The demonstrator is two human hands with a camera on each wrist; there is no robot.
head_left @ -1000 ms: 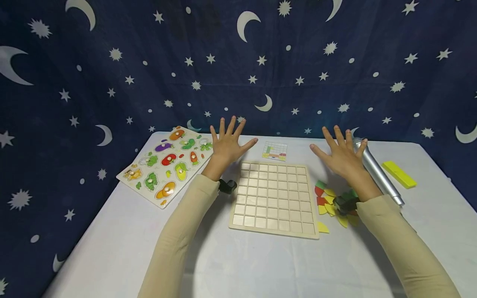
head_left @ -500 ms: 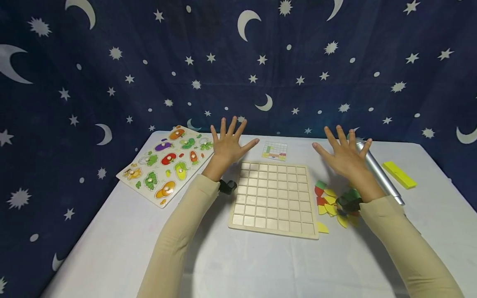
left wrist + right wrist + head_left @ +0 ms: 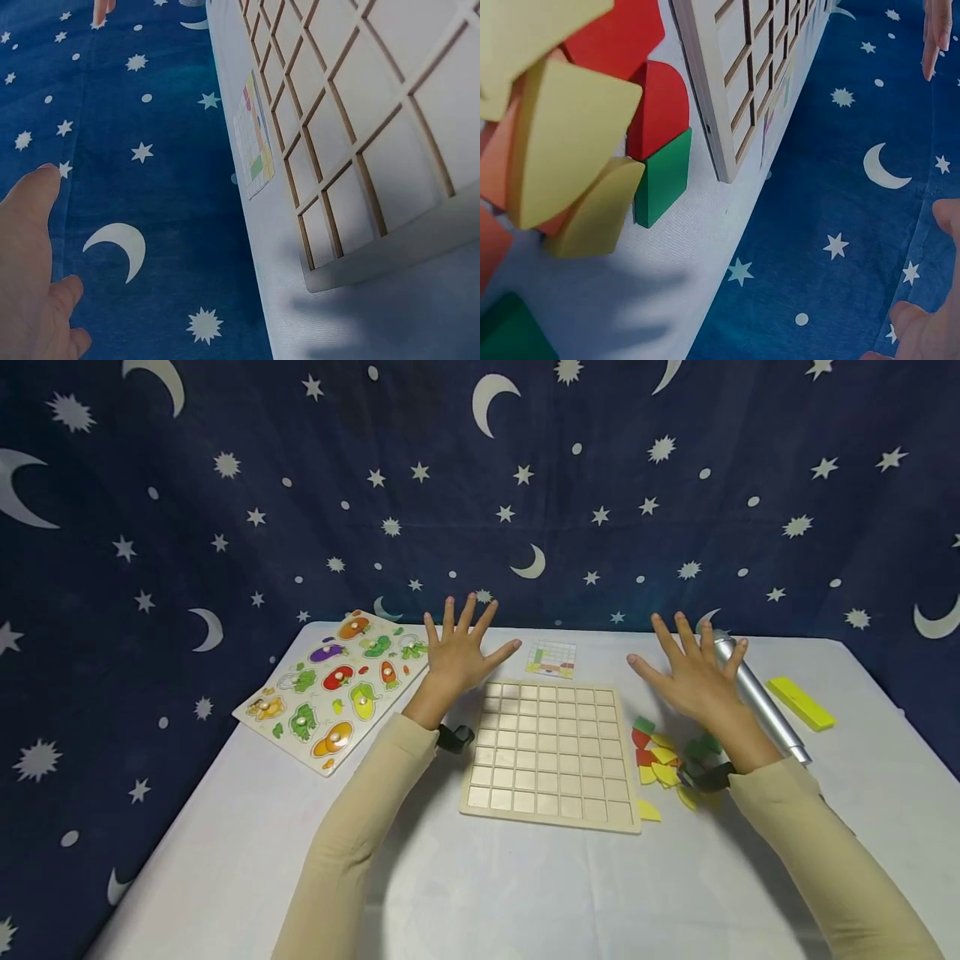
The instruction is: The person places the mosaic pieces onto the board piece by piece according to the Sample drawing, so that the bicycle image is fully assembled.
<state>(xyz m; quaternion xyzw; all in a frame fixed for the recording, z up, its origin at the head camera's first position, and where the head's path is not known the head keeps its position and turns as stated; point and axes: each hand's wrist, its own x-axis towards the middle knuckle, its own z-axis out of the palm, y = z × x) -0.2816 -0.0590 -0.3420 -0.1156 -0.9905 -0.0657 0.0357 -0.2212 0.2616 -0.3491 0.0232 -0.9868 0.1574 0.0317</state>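
Observation:
My left hand is held up with its fingers spread, between the vegetable puzzle board and the wooden grid board. Nothing is in it. On the other side my right hand, also spread and holding nothing, hovers beyond a pile of coloured pieces. In the right wrist view these show as yellow, red and green flat shapes, some with rounded edges. Part of the pile is hidden behind my right wrist. A small pattern card lies just behind the grid board.
A silver tube lies to the right, partly behind my right hand. Farther right is a yellow block. A dark blue curtain with moons and stars hangs behind the white-covered table.
My right hand has shifted very slightly to the right. The left hand stays nearly in place, and the head view has tilted a little. The things on the table keep their places.

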